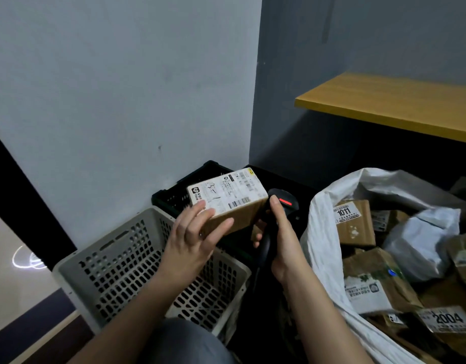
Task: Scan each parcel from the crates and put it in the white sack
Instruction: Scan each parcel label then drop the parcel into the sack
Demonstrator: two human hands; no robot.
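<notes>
At the near left stands a grey perforated crate (137, 269), and just beyond it, against the wall, a black crate (179, 190) of the same slotted kind. Over the two crates the left hand (192, 237) grips a small cardboard parcel (232, 203), fingers curled round its near left corner and lower side; the parcel is tilted, its white printed label with barcodes facing up. Just to the right, the right hand (282, 237) is wrapped round the handle of a black barcode scanner (279, 206), whose head shows a red glowing window and sits touching or just beside the parcel's right end. Further right lies the white sack (321, 232), its mouth open and already holding several brown boxes and a grey plastic mailer (423, 240). Above the sack at the far right is a yellow-topped desk (395, 103)
</notes>
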